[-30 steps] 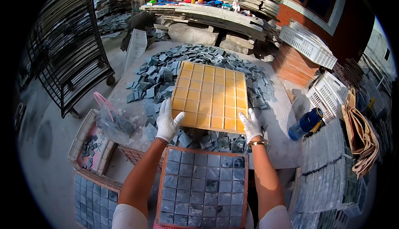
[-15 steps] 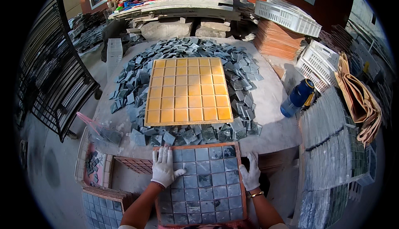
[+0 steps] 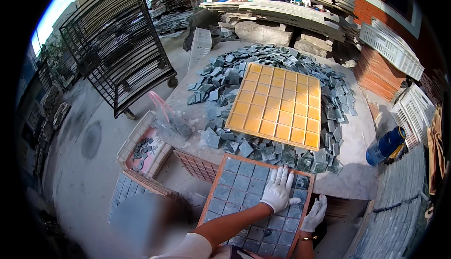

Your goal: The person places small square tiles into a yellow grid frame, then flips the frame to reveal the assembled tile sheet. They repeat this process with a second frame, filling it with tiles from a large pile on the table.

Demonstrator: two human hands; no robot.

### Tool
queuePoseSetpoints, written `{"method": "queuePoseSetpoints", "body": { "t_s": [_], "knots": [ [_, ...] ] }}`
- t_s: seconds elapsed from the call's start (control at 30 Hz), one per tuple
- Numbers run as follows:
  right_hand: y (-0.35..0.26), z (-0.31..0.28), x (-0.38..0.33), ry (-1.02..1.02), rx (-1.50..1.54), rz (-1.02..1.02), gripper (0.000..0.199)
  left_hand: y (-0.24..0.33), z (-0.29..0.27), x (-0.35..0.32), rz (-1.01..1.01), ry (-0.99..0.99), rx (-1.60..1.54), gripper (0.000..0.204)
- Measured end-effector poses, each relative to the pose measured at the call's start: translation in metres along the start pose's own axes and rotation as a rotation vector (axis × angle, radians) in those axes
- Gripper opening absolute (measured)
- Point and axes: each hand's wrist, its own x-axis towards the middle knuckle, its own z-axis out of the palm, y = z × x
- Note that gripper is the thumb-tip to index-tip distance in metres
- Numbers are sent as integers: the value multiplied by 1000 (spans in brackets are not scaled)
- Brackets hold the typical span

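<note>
A tray of grey tiles [image 3: 256, 202], framed in reddish brown and filled with square grey pieces set in rows, is shown at the near edge of the round stone table [image 3: 361, 132], its far edge resting just against the loose grey tiles [image 3: 282, 152] heaped there and its near part running out over the table's edge toward the person. The left hand [image 3: 278, 191], gloved in white, is laid flat on the tray's upper right part with the fingers spread wide and nothing grasped. The right hand [image 3: 315, 213], also gloved, is placed at the tray's right edge; the fingers are extended along the frame, and whether they are hooked under it cannot be told. Beyond the heap an empty yellow grid mould [image 3: 277, 105] lies flat near the middle of the table, ringed by loose pieces. A blue bottle [image 3: 385, 145] lies off the table's right edge, and a black wire rack [image 3: 115, 47] stands to the left. The filled tray is judged heavy and rigid, its pieces probably unfixed and likely to slide or chip if tilted; it is best gripped by the frame at two opposite edges and kept level.
</note>
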Motion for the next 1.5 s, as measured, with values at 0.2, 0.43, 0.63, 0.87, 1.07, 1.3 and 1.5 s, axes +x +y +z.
{"method": "queuePoseSetpoints", "body": {
  "t_s": [0.2, 0.43, 0.63, 0.87, 1.07, 1.3, 1.5],
  "knots": [
    [-1, -2, 1, 2, 34, 124, 42, 25, 10, 7, -19, -22, -156, 92],
    [-7, -9, 11, -37, -158, 139, 42, 31, 19, 1, 157, 43, -338, 95],
    [-5, 0, 12, -105, -83, 121, 41, 21, 19, 5, 149, -72, -216, 92],
    [-5, -15, -8, -71, -79, 162, 43, -110, -40, -96, -58, 124, 44, 81],
    [-4, -11, -12, -14, 53, 289, 45, -98, -25, -94, -38, 67, 131, 93],
    [-1, -29, -24, 111, 249, 386, 43, 7, 3, -62, 182, -6, -44, 92],
    [2, -66, -28, 198, 393, 385, 47, 96, 20, -72, 467, -89, -289, 78]
  ]
}}
